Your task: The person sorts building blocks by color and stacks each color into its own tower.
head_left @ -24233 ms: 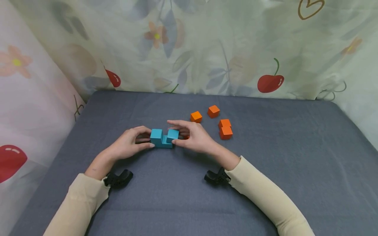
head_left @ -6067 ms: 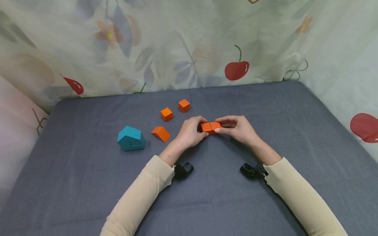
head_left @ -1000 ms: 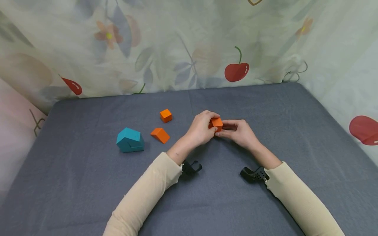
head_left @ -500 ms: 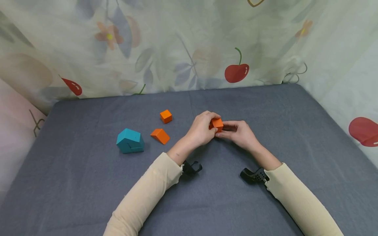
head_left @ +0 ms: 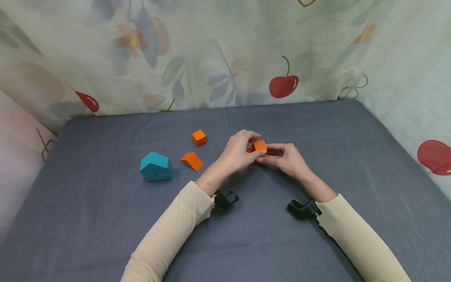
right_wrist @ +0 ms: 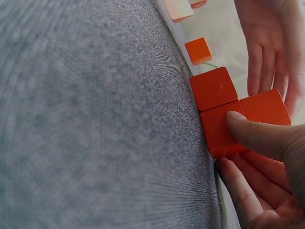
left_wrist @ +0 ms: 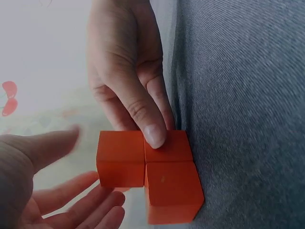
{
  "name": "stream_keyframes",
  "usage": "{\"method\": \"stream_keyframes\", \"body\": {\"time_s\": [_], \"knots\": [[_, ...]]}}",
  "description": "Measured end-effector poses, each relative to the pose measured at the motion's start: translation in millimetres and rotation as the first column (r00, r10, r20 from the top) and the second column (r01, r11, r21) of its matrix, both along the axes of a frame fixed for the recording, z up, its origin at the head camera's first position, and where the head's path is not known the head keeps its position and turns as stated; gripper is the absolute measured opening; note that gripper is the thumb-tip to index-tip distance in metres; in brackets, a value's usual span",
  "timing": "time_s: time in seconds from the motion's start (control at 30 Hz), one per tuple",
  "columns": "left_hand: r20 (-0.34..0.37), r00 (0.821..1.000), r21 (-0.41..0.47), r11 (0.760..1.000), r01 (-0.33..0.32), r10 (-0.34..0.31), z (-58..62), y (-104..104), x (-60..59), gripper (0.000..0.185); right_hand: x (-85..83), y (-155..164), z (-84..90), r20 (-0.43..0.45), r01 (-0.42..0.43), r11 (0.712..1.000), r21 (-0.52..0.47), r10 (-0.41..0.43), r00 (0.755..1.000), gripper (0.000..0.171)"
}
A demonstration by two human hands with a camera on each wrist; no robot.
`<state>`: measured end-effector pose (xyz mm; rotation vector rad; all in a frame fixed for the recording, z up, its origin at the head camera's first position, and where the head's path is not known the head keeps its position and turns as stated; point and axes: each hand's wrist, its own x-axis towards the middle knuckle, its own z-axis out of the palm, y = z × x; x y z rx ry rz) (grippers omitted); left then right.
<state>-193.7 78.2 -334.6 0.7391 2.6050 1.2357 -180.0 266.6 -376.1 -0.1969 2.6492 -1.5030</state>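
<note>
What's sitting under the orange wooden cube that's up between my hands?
Two more orange cubes lie side by side on the grey cloth; the raised orange cube stacks on one. The right hand steadies them. The contact face is hidden.

Smooth matt painted orange blocks [left_wrist: 157, 176], coarse woven grey cloth cover [right_wrist: 95, 119], thin printed fabric backdrop [head_left: 211, 58]

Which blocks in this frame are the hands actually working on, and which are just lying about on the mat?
In hand:
- orange block cluster, held by the right hand
- left hand, fingers open beside it

Lying about:
- small orange cube
- orange wedge
- teal block shape
- grey mat
</note>
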Motion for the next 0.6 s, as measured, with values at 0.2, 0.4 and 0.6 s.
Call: {"method": "stream_keyframes", "body": {"time_s": [0.2,0.4,0.6], "knots": [[-0.003,0.997,0.032,0.997,-0.072,0.073,-0.7,-6.2,-1.5,0.043,-0.9,0.1,-0.7,-0.010,0.011,1.000,0.027,-0.011,1.000,0.044],[-0.026,0.974,0.020,0.974,-0.225,0.226,-2.6,-14.4,-4.1,0.037,-2.5,0.1,-1.4,-0.001,0.021,0.999,0.036,-0.021,1.000,0.045],[-0.020,0.947,0.064,0.945,-0.320,0.321,-4.6,-24.7,-6.1,0.034,-2.1,0.4,-2.2,0.000,0.027,0.998,0.049,-0.027,1.000,0.047]]}}
